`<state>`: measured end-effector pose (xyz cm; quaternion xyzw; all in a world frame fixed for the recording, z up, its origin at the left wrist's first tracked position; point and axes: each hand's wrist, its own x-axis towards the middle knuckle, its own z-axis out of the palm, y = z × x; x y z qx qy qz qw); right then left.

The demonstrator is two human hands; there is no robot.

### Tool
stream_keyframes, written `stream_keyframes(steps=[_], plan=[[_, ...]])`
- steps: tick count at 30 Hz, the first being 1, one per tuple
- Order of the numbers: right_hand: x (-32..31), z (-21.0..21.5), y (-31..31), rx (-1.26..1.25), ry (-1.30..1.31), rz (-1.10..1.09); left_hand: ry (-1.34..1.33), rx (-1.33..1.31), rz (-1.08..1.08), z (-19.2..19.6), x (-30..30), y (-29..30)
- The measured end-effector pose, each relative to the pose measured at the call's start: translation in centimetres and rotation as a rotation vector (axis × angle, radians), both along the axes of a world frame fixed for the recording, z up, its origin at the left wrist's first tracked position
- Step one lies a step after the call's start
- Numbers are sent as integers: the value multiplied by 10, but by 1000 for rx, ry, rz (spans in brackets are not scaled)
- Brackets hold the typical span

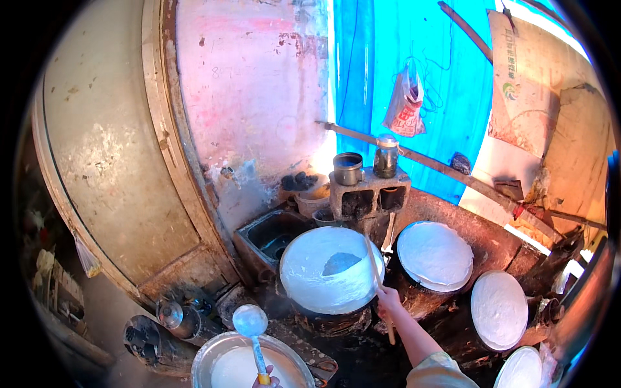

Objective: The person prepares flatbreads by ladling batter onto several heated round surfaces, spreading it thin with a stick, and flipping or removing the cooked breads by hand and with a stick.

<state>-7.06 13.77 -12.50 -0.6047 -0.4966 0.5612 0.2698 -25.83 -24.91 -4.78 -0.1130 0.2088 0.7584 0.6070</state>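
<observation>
My left hand [270, 380], only partly in view at the lower edge, is closed round the yellow-ended handle of a ladle [250, 321]. The ladle's bowl is above the far rim of a metal basin [202, 359] of white batter. In my right hand [388, 301] is a long, thin wooden stick [372, 258], its far end at the right side of a large round pan [304, 271]. White batter coats most of this pan. A darker grey patch [341, 262] shows near its middle.
Three more round pans with white layers, such as the nearest one [435, 255], curve away to the right. Beyond the large pan, a concrete block [369, 183] bears a metal mug [348, 169] and a glass jar [386, 157]. A dark square tub [275, 236] stands left of it; cylindrical briquettes [143, 339] lie lower left.
</observation>
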Motion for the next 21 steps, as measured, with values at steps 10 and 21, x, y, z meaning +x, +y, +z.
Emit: stream_keyframes(steps=[10, 21], plan=[[-84, -21, -133, -48, 523, -235, -238, 13, -40, -19, 6, 3], [-74, -20, -128, -43, 531, -264, -151, -82, -114, -16, 13, 11]])
